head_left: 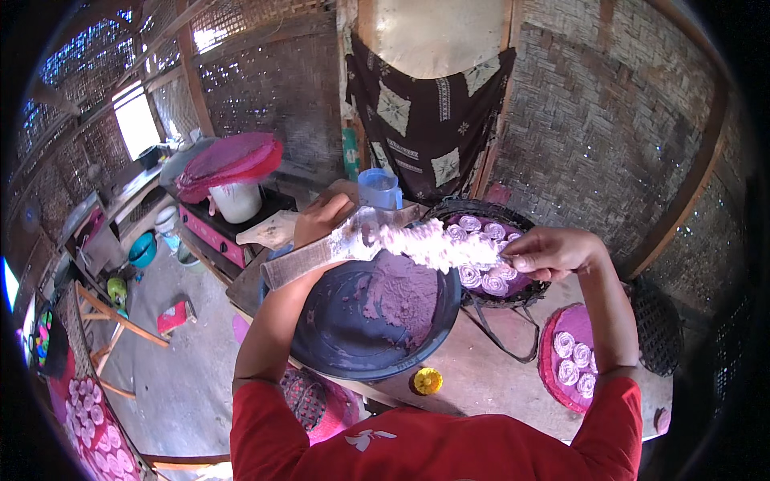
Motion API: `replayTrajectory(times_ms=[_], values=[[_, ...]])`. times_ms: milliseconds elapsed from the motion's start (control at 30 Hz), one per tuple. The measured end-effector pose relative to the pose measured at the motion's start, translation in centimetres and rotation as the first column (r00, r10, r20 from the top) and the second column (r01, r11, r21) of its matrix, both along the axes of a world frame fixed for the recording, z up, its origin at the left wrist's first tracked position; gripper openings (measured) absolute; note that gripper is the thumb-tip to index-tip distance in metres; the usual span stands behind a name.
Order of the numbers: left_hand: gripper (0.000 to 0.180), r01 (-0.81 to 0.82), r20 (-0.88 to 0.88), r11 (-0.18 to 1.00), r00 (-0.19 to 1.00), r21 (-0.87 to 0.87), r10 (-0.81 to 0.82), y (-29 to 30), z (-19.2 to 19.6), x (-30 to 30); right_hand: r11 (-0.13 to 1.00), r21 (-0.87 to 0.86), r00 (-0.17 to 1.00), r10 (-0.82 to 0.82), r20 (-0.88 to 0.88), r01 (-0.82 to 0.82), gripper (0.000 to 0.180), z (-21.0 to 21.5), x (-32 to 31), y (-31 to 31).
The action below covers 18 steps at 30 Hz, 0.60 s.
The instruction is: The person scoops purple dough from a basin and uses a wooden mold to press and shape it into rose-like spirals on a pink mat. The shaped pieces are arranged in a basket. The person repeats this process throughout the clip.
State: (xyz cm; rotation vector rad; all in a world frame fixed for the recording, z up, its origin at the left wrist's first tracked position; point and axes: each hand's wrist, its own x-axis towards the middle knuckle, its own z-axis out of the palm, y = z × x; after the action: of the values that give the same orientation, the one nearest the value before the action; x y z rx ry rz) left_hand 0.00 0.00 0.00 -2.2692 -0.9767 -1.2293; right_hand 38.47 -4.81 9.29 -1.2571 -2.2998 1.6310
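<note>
My left hand [321, 218] grips a flat wooden board [298, 264] held level over a dark round basin [345, 365]. A bundle of pale purple dough strands [433, 243] lies along the board's right end. My right hand [549, 252] pinches the far end of those strands. A lump of purple dough [405, 295] sits in the basin's right half. Behind the strands stands a black woven basket [507, 300] holding several coiled purple rosettes [481, 228]. A round pink tray [549, 373] at the right carries more rosettes [573, 361].
A small yellow lid [427, 380] lies on the table by the basin. A blue jug [378, 189] stands behind the board. At the left, a pink stove holds a white pot [237, 200] under a red lid [233, 159]. Another black basket [658, 325] sits far right.
</note>
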Motion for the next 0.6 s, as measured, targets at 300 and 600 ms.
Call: replayTrajectory(times_ms=[300, 600], values=[[0.027, -0.097, -0.106, 0.995, 0.989, 0.022, 0.099, -1.2, 1.2, 5.8, -0.03, 0.928, 0.87, -0.36, 0.337, -0.371, 0.033, -2.3, -8.1, -3.0], [0.026, -0.404, -0.065, 0.898, 0.915, -0.173, 0.398, 0.4, 3.1, 2.0, -0.047, 0.989, 0.919, -0.378, 0.109, -0.137, 0.051, -2.6, -6.7, -8.4]])
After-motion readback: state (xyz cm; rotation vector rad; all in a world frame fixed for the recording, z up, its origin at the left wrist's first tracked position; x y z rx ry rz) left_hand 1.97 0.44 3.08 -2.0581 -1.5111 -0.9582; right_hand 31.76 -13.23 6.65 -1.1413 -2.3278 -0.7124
